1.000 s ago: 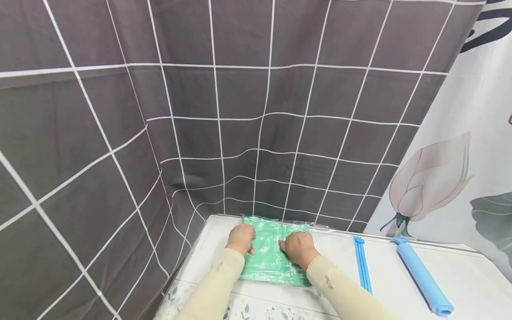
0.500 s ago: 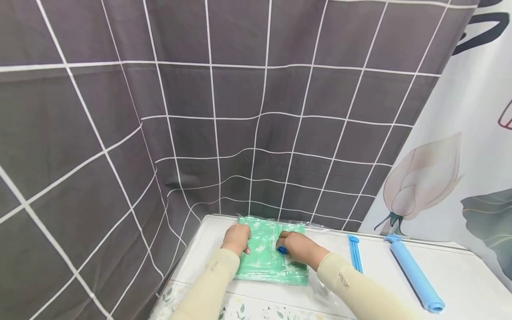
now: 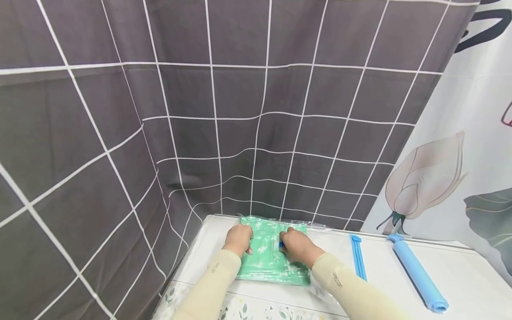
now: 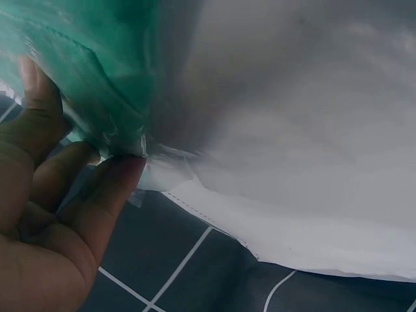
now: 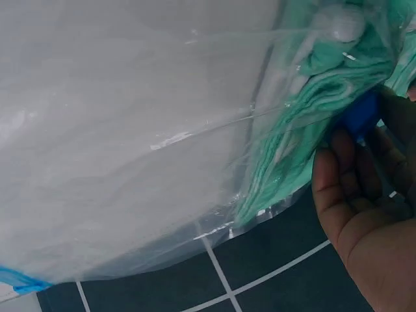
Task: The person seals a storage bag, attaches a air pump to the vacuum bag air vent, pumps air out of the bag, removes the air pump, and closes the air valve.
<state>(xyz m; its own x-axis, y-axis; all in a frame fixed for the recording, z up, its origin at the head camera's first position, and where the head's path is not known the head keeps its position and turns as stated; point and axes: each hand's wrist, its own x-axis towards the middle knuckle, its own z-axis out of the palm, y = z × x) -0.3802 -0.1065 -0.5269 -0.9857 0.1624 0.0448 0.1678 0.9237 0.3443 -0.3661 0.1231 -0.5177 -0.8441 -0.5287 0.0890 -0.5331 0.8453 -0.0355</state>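
Observation:
A folded green-and-white cloth (image 3: 262, 260) lies flat inside a clear plastic storage bag (image 5: 162, 140) on the white table. My left hand (image 3: 238, 240) grips the bag's left edge. In the left wrist view, its thumb is on one side of the wrapped cloth and the fingers are on the other. Over the right part of the bag, my right hand (image 3: 298, 246) holds a small blue cap (image 5: 359, 117) with curled fingers, which hide much of it. Layered green folds show through the plastic beside this hand in the right wrist view.
To the right lie a narrow blue strip with a clip-like end (image 3: 359, 258) and a light blue hand pump (image 3: 420, 275). A dark grid-patterned curtain (image 3: 240, 133) hangs right behind the table (image 3: 380, 289). Empty plastic of the bag spreads past the cloth's right side.
The blue cap, out of sight a second ago, now shows under my right fingers. That hand has turned at the wrist, while my left hand keeps its grip on the bag's edge.

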